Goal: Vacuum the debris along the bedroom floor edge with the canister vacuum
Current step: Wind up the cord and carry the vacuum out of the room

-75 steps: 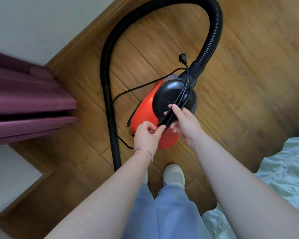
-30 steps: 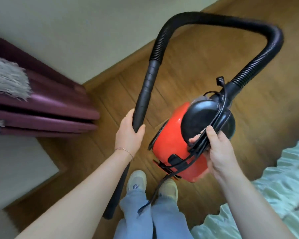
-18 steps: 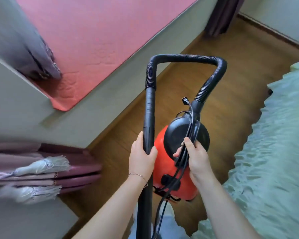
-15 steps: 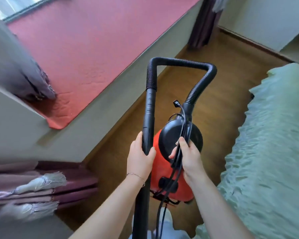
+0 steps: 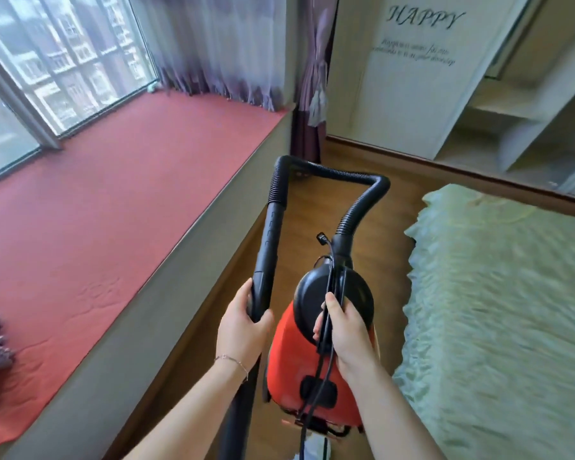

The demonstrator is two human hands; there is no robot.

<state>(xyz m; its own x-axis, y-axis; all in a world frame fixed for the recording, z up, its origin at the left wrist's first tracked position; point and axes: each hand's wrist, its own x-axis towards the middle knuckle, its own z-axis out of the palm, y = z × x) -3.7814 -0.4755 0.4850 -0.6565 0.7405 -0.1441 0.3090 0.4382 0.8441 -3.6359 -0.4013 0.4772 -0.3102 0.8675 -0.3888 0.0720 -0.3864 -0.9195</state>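
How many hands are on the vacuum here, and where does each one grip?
2. The left hand wraps the black wand; the right hand holds the red canister's black top together with the cord.

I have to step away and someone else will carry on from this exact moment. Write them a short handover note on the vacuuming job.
Left hand: closed around the black wand.
Right hand: holding the red canister vacuum by its black top, with the power cord pinned under the fingers.
The hose loops between wand and canister. The plug is loose, not in a socket.
Done: vacuum picked up, facing the wooden floor strip between window ledge and bed.
Left: plug in, switch on, vacuum the floor edge.
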